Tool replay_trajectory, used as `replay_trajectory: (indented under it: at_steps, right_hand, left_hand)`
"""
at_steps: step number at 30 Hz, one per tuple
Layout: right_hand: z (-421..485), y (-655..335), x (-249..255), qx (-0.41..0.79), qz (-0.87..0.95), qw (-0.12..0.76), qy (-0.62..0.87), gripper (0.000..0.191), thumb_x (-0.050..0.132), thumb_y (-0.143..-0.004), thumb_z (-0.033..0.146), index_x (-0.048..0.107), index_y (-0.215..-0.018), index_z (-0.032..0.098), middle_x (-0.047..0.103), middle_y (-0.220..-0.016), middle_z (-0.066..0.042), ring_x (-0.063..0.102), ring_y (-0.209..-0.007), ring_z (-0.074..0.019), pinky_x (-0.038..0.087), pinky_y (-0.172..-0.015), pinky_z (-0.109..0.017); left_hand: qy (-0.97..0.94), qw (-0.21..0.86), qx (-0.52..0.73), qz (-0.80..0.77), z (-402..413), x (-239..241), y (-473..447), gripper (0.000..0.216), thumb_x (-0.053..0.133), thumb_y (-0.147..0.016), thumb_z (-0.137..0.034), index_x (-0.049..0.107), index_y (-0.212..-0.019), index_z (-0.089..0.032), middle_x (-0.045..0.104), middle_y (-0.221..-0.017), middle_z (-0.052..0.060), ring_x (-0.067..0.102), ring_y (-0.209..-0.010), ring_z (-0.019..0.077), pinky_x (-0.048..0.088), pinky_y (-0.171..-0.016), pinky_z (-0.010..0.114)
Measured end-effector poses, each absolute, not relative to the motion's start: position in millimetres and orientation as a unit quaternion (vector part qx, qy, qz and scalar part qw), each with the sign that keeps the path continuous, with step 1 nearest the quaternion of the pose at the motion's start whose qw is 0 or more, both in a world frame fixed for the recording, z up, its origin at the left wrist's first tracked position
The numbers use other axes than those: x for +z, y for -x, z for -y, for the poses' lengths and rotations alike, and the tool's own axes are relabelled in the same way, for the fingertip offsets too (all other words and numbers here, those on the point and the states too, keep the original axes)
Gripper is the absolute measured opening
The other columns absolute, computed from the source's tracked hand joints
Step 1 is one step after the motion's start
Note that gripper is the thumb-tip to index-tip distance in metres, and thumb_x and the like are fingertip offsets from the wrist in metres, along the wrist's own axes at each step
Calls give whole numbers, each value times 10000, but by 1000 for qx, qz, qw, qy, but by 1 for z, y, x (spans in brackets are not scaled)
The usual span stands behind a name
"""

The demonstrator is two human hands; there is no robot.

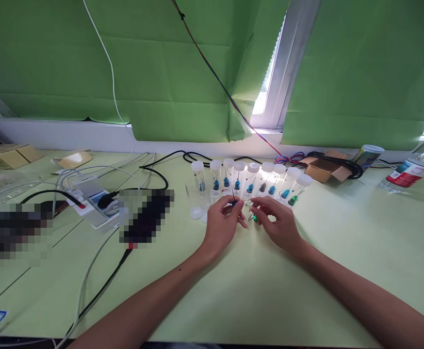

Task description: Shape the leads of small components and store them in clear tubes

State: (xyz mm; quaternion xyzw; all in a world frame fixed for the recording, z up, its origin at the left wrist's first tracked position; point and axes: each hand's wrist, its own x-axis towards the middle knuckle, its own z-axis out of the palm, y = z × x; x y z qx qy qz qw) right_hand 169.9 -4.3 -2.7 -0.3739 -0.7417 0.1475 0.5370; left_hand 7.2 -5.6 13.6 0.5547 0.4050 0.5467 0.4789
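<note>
My left hand (222, 218) is closed in a pinch on a small dark-blue part (234, 203) with a thin dark wire standing up from it. Close by on the right, my right hand (275, 217) is closed too, thumb and forefinger together. A thin pale sliver shows at its fingertips, too small to name. Below and between the hands lies a small green part (255, 218) with a thin stem, partly hidden by fingers. Behind them stands a row of clear tubes with white caps (253, 167), holding blue, grey and green parts with wires.
Left of my hands are a clear uncapped tube (191, 196) and a loose white cap (196, 213). Farther left sits a white power strip (101, 208) amid cables. An open cardboard box (326, 169), a capped jar (367, 156) and a plastic bottle (410, 172) stand at the right.
</note>
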Motion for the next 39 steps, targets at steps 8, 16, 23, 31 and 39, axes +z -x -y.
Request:
replay_trajectory:
  at_steps: [8, 16, 23, 31, 39]
  right_hand:
    - [4, -170, -4, 143, 749, 526, 377, 148, 554, -925, 233, 660, -1026, 217, 659, -847, -31, 575, -556, -107, 488, -536, -256]
    - [4, -170, -3, 157, 743, 528, 381, 159, 540, -932, 265, 669, -1010, 215, 663, -834, -37, 577, -549, -114, 490, -523, -259]
    - [3, -170, -4, 163, 734, 537, 384, 165, 532, -936, 270, 684, -958, 211, 662, -767, -26, 572, -528, -115, 483, -514, -262]
    - [4, -170, -3, 167, 731, 539, 384, 183, 505, -951, 253, 678, -910, 208, 662, -752, -20, 541, -503, -108, 478, -522, -260]
    - [4, -170, -3, 177, 726, 532, 398, 205, 498, -959, 269, 634, -822, 197, 627, -672, 3, 502, -487, -100, 444, -531, -256]
  left_hand:
    - [-556, 479, 542, -409, 4, 12, -7, 281, 617, -834, -453, 615, -851, -173, 574, -598, -21, 608, -511, 130, 547, -554, 285]
    - [-566, 473, 534, -413, 4, 11, -6, 259, 611, -843, -433, 613, -875, -176, 570, -617, -26, 596, -488, 121, 541, -563, 285]
    - [-563, 476, 537, -410, 6, 12, -8, 242, 635, -820, -414, 623, -857, -175, 577, -621, -18, 594, -503, 121, 541, -533, 273]
    - [-569, 480, 533, -403, 8, 12, -10, 210, 636, -825, -380, 622, -842, -170, 566, -643, -14, 571, -518, 109, 541, -523, 262]
    - [-572, 481, 527, -404, 10, 13, -12, 200, 642, -823, -366, 614, -811, -168, 557, -638, -19, 565, -508, 101, 530, -517, 255]
